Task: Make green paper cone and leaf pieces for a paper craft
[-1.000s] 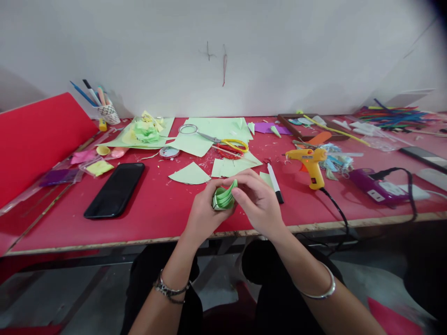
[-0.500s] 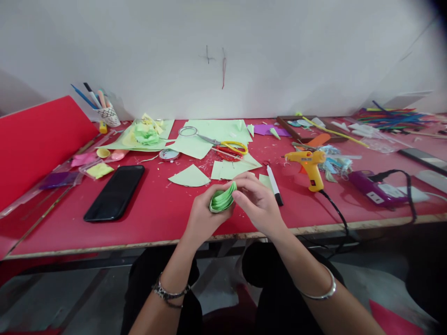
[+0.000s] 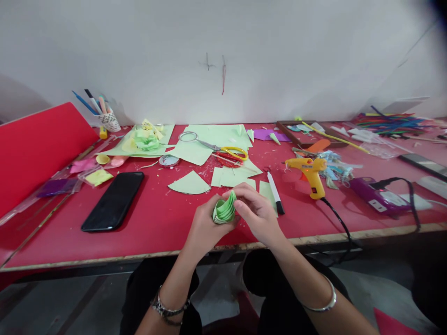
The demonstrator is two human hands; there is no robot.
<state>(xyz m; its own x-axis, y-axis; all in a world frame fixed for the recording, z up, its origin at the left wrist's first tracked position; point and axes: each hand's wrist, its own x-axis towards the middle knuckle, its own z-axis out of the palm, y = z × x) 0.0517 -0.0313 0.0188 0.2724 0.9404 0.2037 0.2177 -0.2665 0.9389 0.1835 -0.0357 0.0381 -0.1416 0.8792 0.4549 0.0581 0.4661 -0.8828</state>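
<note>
A roll of layered green paper (image 3: pixel 223 213), curled like a cone with its open end toward me, is held above the table's front edge. My left hand (image 3: pixel 207 223) wraps around its side and underside. At its upper right rim, my right hand (image 3: pixel 256 209) pinches the paper between thumb and fingers. Just beyond the hands lie a pale green fan-shaped paper piece (image 3: pixel 190 183) and more cut green paper (image 3: pixel 230 177). A white marker with a black cap (image 3: pixel 274 191) rests to the right of my right hand.
Yellow-handled scissors (image 3: pixel 216 147) lie on green sheets at the back. A yellow glue gun (image 3: pixel 310 174), its cord hanging over the edge, and a purple power socket box (image 3: pixel 380 197) are at right. At left are a black phone (image 3: pixel 113 201) and a red board (image 3: pixel 38 149).
The view has tilted up slightly, so the table sits lower. Both hands still hold the green paper roll, whose open end now shows more of its inside.
</note>
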